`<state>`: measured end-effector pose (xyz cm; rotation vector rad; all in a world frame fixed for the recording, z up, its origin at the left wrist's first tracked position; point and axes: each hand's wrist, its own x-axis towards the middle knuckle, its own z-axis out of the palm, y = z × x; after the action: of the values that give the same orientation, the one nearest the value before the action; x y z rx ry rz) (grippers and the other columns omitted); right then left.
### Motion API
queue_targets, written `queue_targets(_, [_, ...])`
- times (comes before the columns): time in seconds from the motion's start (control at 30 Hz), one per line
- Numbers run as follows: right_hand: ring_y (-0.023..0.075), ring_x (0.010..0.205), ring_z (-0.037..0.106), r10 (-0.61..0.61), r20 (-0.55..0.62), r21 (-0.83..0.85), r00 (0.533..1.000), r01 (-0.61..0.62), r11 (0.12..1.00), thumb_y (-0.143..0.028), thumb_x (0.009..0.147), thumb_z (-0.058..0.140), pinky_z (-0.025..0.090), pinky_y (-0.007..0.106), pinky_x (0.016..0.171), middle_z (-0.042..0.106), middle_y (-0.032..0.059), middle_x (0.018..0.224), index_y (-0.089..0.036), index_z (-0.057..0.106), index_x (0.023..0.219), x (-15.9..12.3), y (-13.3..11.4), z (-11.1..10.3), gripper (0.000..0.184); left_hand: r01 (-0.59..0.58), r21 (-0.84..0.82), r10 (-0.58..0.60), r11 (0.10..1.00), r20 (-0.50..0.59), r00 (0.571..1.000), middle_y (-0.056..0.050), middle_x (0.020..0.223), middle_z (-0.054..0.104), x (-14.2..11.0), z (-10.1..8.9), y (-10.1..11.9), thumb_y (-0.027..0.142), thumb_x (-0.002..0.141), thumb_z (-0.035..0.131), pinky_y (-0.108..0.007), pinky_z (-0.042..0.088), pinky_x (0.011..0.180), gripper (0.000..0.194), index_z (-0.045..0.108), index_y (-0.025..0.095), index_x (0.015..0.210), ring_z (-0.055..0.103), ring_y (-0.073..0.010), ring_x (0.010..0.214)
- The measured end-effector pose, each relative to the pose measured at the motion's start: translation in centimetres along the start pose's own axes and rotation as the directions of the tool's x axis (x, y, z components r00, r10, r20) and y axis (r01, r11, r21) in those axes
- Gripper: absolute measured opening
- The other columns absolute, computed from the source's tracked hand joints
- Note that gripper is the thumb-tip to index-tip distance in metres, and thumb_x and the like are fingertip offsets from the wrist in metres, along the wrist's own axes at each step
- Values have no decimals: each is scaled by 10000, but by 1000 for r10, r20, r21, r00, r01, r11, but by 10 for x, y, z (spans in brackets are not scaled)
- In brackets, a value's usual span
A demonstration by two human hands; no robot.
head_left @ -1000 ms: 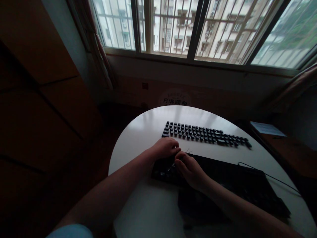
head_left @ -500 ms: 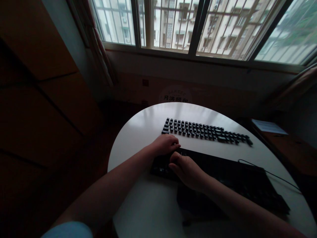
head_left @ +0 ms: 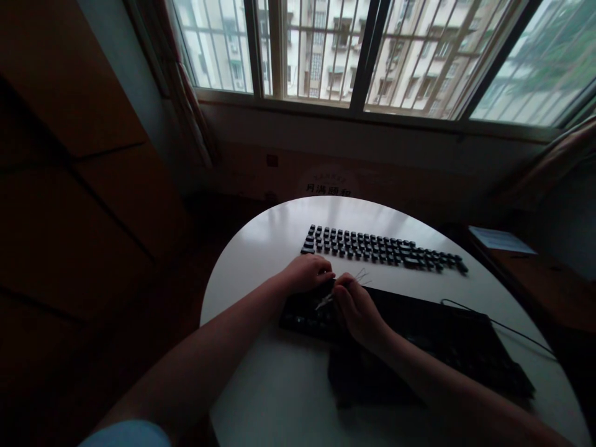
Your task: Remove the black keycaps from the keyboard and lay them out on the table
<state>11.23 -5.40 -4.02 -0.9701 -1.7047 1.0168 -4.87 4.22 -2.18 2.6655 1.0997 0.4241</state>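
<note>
A black keyboard (head_left: 433, 329) lies on the white round table, many of its keys off. My left hand (head_left: 308, 273) is at its far left corner, fingers curled over the edge and holding it. Close beside, my right hand (head_left: 356, 304) is closed around a keycap puller (head_left: 325, 302). Pale prongs point down-left from the fist over the keyboard's left end, and thin wire loops stick out above it. The puller's middle is hidden in my fingers. Just beyond both hands, loose black keycaps (head_left: 372, 245) are set out in rows.
The white table (head_left: 261, 385) has a curved far edge. A dark flat item (head_left: 367, 379) lies in front of the keyboard. A black cable (head_left: 507, 327) runs off to the right. Beyond are a barred window, a wooden cabinet at left and a desk with a paper (head_left: 503, 240) at right.
My right hand, with the puller, shifted left and tilted, then came back up and right, so the prongs show again. My left hand stays at the keyboard's corner. The view shifted slightly.
</note>
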Motion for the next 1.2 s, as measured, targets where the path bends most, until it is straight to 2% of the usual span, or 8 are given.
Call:
queue_targets(0.17, [77,355,350,70,-42,202,997,-60,977,-532,972,421,287,180,339,398,-103,533,-237,428,894,1,4,3,305,-56,-72,50,996,-82,995,-43,853,663,-2,-4,-2,278,897,604,-256,431,681,162,717,169,858,595,-158,754])
queue_targets(0.27, [71,339,341,88,-89,291,992,-59,955,-532,971,429,279,164,307,398,-113,529,-239,415,905,3,1,5,301,-89,-144,60,986,-197,979,-45,879,634,-7,-16,-2,256,903,592,-248,433,676,164,704,154,838,566,-128,709])
queue_targets(0.33, [68,340,339,101,-127,319,987,-56,946,-532,968,438,280,160,305,390,-116,526,-236,414,900,6,1,5,304,-113,-217,68,970,-203,977,-35,832,621,-11,-28,-2,253,904,588,-238,428,651,171,698,146,829,544,-115,673])
queue_targets(0.5, [73,367,372,114,-196,255,974,-62,965,-545,967,428,326,172,334,402,-105,543,-227,435,916,10,4,4,322,-155,-444,188,883,30,982,-37,839,660,-21,-51,1,280,844,675,-227,461,673,149,713,144,890,594,-131,744])
queue_targets(0.67, [84,384,383,98,-210,196,973,-56,979,-532,974,414,320,189,353,397,-97,557,-228,437,929,9,10,5,309,-57,-467,197,882,257,946,-30,878,708,-24,-54,-1,192,811,686,-228,488,692,219,713,164,1027,642,-140,768])
queue_targets(0.9, [91,409,396,53,-169,45,984,-46,998,-487,989,400,313,207,401,398,-83,558,-221,466,899,8,11,4,288,-41,-466,184,884,268,946,-25,877,727,-25,-57,-1,145,782,700,-231,490,715,207,742,180,981,658,-148,785])
queue_targets(1.07, [98,426,403,39,-165,24,986,-35,999,-473,990,394,315,214,418,400,-76,562,-216,472,890,9,7,4,286,26,-512,158,858,311,937,-14,861,703,-26,-59,0,131,773,673,-213,474,664,239,708,165,1007,626,-131,751])
queue_targets(1.2, [98,434,401,39,-146,17,989,-37,999,-472,990,397,315,213,424,404,-73,572,-213,477,886,9,6,5,291,48,-525,159,850,342,926,3,799,674,-25,-59,-1,116,731,671,-201,449,630,193,702,151,918,587,-113,698])
